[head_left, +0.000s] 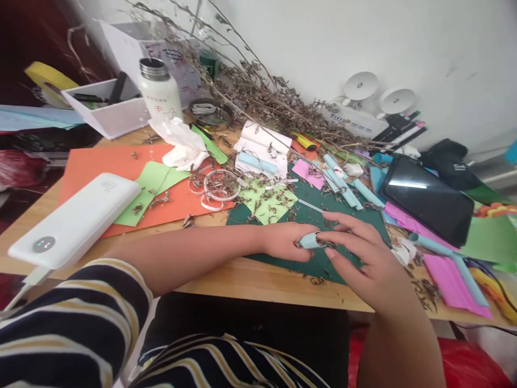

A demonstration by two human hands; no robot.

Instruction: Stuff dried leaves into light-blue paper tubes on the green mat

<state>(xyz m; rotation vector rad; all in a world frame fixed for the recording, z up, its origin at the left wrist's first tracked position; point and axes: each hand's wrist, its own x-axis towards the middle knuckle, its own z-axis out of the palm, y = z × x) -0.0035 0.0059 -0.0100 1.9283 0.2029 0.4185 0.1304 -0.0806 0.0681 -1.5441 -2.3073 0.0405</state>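
Both my hands meet over a dark green cutting mat [343, 213] at the table's front edge. My left hand [286, 241] is closed around one end of a small light-blue paper roll [312, 241]. My right hand [355, 245] pinches the roll's other end with thumb and forefinger, its other fingers spread over the mat. Several finished light-blue rolls [343, 186] lie just beyond the hands, and a longer blue roll [448, 256] rests on pink paper [448, 272] to the right.
A white power bank [76, 218] lies front left on orange paper [105, 161]. Behind stand a white flask [159, 89], a white tray [109, 113], crumpled tissue [181, 140] and dried branches [258, 91]. A dark tablet [424, 196] leans at right. Green paper scraps [269, 202] litter the middle.
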